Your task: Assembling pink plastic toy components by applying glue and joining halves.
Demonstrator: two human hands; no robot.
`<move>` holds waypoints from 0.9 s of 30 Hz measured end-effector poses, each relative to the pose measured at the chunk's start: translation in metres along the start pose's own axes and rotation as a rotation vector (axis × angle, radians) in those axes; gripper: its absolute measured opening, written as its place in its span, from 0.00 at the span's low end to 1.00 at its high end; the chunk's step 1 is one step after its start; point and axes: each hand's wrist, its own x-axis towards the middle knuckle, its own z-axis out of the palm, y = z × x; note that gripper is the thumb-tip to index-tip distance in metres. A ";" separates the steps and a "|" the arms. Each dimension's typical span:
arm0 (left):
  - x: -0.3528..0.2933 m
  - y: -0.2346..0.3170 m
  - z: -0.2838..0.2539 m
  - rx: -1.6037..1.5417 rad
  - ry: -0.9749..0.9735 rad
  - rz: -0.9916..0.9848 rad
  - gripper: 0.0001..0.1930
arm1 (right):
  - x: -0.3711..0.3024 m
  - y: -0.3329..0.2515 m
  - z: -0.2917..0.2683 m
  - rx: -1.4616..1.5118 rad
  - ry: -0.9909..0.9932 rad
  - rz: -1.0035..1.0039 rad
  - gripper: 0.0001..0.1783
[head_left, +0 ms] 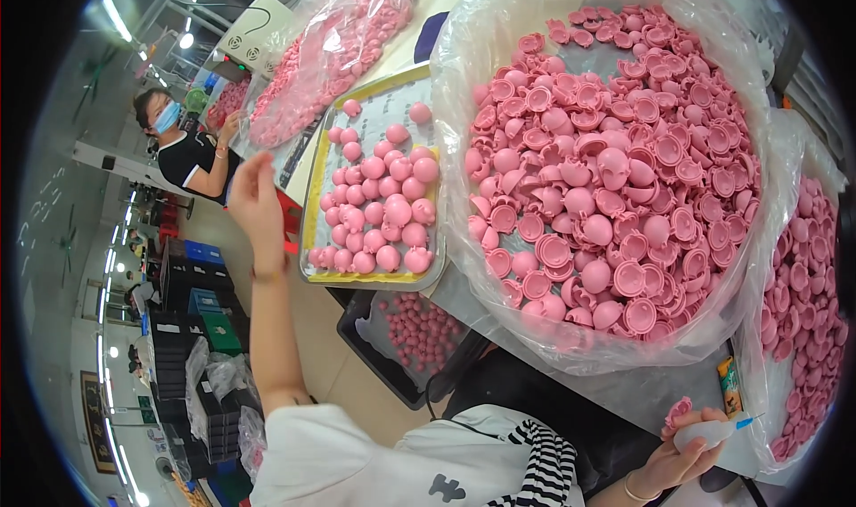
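Note:
My left hand (255, 199) is raised beside the left edge of a tray (308, 213) lined in yellow. Its fingers are loosely bent, and I see nothing in them. Closed pink balls (390, 213) with small pointed bits lie in the tray. At the lower right my right hand (678, 458) is closed around a small white squeeze bottle (704, 433) with a blue needle tip. A pink shell piece (679, 411) sits at the fingers of that hand. Pink half shells (606, 195) heap up in a large clear plastic bag (456, 88) in front of me.
Another bag of pink shells (802, 311) stands at the right, near a yellow-green tube (729, 387). Below the tray, a black bin (374, 351) holds small pink pieces. Beyond lies a further bag of pink parts (334, 52). A masked person (192, 155) sits at the left.

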 end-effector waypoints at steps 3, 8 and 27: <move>-0.092 0.126 0.006 -0.210 -0.381 0.220 0.08 | 0.003 -0.006 0.005 0.014 0.085 0.039 0.26; -0.179 0.223 0.054 -1.217 -1.277 -0.199 0.25 | -0.008 -0.023 0.034 0.086 0.059 0.040 0.29; -0.228 0.255 0.097 -1.664 -1.425 -0.518 0.24 | 0.016 -0.024 -0.007 0.164 -0.017 -0.265 0.21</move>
